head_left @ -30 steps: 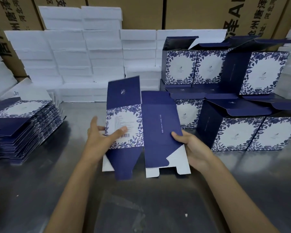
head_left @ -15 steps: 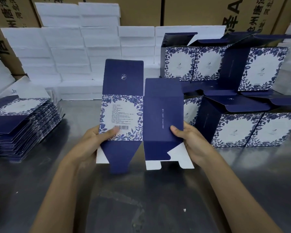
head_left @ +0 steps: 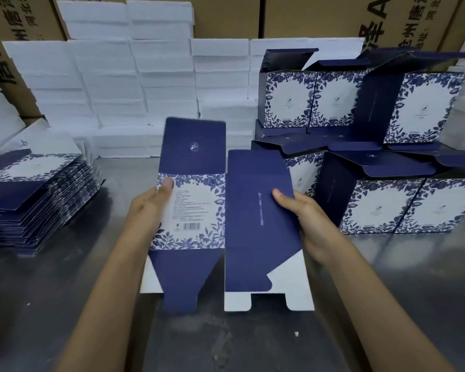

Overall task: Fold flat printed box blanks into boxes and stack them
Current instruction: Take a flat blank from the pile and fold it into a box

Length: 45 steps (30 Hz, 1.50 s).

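Flat box blank (head_left: 220,218) upright between hands. Left hand (head_left: 148,210) pinches left edge, thumb on floral panel; right hand (head_left: 304,218) pinches right edge, thumb on navy panel.

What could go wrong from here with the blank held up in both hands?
1. The box blank is held only at its side edges by the left hand and right hand; popping it open unevenly could crease a panel.
2. The folded boxes stand close on the right with open flaps; a swing could knock them.
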Tool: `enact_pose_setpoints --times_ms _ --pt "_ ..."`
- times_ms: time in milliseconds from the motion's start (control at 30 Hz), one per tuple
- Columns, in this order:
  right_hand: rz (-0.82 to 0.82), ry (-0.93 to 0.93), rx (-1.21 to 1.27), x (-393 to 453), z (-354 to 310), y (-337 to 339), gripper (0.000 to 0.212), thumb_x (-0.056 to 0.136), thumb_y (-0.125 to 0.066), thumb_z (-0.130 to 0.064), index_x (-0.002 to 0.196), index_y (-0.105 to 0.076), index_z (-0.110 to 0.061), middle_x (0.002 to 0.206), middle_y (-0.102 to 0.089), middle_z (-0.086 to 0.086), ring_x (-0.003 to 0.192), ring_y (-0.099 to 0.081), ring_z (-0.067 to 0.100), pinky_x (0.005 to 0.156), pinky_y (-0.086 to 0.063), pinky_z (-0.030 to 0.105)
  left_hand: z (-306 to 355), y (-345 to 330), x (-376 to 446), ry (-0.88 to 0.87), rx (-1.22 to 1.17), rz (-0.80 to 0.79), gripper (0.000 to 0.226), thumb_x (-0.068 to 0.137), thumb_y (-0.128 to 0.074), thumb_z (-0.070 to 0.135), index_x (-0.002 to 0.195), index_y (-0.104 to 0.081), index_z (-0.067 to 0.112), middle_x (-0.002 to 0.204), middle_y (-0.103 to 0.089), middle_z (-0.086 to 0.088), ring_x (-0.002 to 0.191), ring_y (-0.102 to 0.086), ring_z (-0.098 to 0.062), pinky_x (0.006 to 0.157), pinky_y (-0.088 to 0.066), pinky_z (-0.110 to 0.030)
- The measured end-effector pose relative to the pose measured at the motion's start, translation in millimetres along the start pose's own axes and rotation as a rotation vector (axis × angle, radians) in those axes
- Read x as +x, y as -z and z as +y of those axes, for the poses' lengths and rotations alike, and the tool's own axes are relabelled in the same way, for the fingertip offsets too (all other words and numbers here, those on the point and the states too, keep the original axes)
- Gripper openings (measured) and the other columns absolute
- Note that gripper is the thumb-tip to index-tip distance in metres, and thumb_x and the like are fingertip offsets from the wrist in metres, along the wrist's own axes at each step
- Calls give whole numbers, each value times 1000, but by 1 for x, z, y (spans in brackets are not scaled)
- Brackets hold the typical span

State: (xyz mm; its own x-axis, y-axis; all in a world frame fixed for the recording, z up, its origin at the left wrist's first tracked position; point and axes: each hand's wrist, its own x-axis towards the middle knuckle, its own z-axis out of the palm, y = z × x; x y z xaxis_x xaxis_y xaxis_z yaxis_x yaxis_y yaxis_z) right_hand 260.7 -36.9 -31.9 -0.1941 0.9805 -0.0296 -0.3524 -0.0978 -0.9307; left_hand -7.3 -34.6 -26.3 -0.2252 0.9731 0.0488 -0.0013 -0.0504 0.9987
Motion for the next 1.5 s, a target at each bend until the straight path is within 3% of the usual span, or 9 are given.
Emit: enact_pose_setpoints --times_ms 100,200,333,567,633,800,967,1167,1500 --pt "-22 -68 -5 -2 -1 1 72 72 -83 -51 138 -62 -31 134 -67 -9 120 -66 13 84 -57 29 -5 8 8 16 -8 187 45 91 -58 61 107 -74 22 101 -77 -2 93 -74 -27 92 -55 -49" --pt "-137 -3 14 -3 -4 3 30 89 -71 -28 117 -75 -37 125 -73 -2 111 -71 17 77 -59 26 -10 7 12 39 9 207 43 92 -58 60 120 -63 28 106 -75 -1 90 -73 -21 87 -58 -48" --pt "-55 35 7 -2 -5 0 36 95 -65 -20 129 -68 -30 124 -73 3 110 -72 22 78 -60 28 -16 0 12 -79 252 91 77 93 -67 41 154 -19 39 142 -49 2 117 -59 -16 107 -44 -46" --pt "-46 -1 158 -3 -4 -7 29 101 -54 -32 104 -81 -22 114 -75 1 98 -73 14 76 -59 24 -3 -1 5 -195 303 -527 93 64 -82 44 138 -33 67 151 -28 39 141 -26 10 111 -29 -27" --pt "-72 16 136 -3 -2 -4 41 104 -44 -20 90 -83 -22 98 -78 0 86 -73 10 70 -57 22 0 -3 4 -208 267 -547 98 59 -85 45 139 -32 68 160 -19 28 149 -14 2 115 -30 -33" --pt "-237 102 -168 -6 4 -7 57 95 -34 5 144 -53 -17 143 -60 8 125 -56 25 98 -39 38 -1 -12 1 -338 216 -502 78 73 -88 25 134 -50 55 150 -41 16 137 -41 1 99 -46 -20" --pt "-387 99 -181 -9 7 -12 87 77 -52 4 156 -35 -30 144 -51 -2 110 -59 9 76 -49 17 2 -23 -4 -347 123 -362 51 67 -77 45 117 -67 48 124 -56 36 118 -54 12 88 -45 -10" --pt "-455 106 -282 -1 15 -6 96 76 -78 -18 156 -29 -39 159 -40 -9 147 -38 13 120 -29 39 6 -29 -9 -355 127 -312 50 67 -77 50 116 -67 49 125 -56 37 119 -51 16 88 -43 -4" --pt "45 233 -587 12 36 -19 73 75 -89 -33 138 -54 -33 128 -68 -14 121 -62 5 107 -50 39 3 -27 -8 -321 150 -327 59 67 -84 49 120 -63 38 134 -56 23 123 -55 -3 102 -43 -28"
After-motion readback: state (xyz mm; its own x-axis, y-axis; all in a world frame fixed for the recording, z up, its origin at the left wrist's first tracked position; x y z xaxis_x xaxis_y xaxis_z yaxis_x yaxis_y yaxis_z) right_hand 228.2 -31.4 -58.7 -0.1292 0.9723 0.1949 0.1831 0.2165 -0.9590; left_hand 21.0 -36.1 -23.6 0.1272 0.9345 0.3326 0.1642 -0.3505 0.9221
